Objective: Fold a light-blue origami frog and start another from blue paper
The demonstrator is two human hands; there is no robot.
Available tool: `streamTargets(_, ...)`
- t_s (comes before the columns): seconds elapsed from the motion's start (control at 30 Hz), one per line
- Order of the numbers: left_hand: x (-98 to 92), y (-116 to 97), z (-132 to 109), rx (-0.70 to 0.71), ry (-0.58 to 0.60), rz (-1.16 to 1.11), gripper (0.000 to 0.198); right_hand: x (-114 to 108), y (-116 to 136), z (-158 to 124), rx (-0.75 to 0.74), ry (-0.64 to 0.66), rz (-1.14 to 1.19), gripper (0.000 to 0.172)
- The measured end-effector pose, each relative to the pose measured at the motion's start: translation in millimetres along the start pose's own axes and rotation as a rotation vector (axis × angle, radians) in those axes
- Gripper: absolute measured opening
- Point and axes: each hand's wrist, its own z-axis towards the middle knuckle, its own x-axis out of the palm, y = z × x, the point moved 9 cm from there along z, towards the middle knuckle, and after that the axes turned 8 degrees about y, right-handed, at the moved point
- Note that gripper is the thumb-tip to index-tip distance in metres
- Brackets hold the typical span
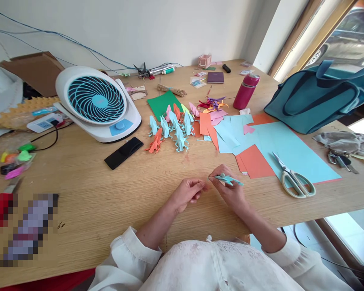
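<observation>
In the head view, my right hand (230, 196) is closed on a light blue folded paper figure (228, 179) with thin strips, held just above the table near its front edge. My left hand (188, 195) is beside it, with thumb and fingers pinched together; what they hold, if anything, is too small to make out. Beyond my hands stands a group of similar blue paper figures (180, 139), with pink ones among them and an orange paper figure (155, 141) at the front left.
Scissors (294, 182) lie on a large blue sheet (303, 149) at right, beside orange paper pieces (256, 161). A red bottle (245, 92) and a teal bag (315, 101) stand behind. At left are a black phone (124, 152) and a white fan (94, 101).
</observation>
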Motion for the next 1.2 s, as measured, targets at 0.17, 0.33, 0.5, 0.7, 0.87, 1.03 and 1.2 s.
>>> streamTargets(0.17, -2.1, -2, -2, -0.049, -0.009, -0.237, 0.047, 8, 20, -10, -0.222, 0.097, -0.206, 0.013)
streamTargets(0.33, -1.4, -1, -4, -0.088, 0.025, -0.275, 0.043, 16, 25, -17, -0.345, 0.188, -0.345, 0.015)
streamTargets(0.5, -4.8, -1, -5, -0.098, 0.005, -0.262, 0.041, 17, 33, -17, -0.399, 0.189, -0.364, 0.014)
streamTargets(0.7, -9.5, -5, -4, -0.029, -0.051, -0.096, 0.040, 15, 27, -14, -0.353, 0.176, -0.288, 0.011)
streamTargets(0.87, -15.4, -12, -5, 0.089, -0.153, 0.156, 0.033, 14, 6, -5, -0.100, 0.159, -0.117, 0.009)
streamTargets(1.03, -15.4, -10, -5, 0.089, -0.162, 0.040, 0.040, 19, -23, 2, 0.202, 0.174, 0.153, 0.027)
streamTargets(1.2, -5.1, -4, -5, -0.013, -0.051, -0.213, 0.046, 17, -27, 4, 0.246, 0.143, 0.253, 0.031)
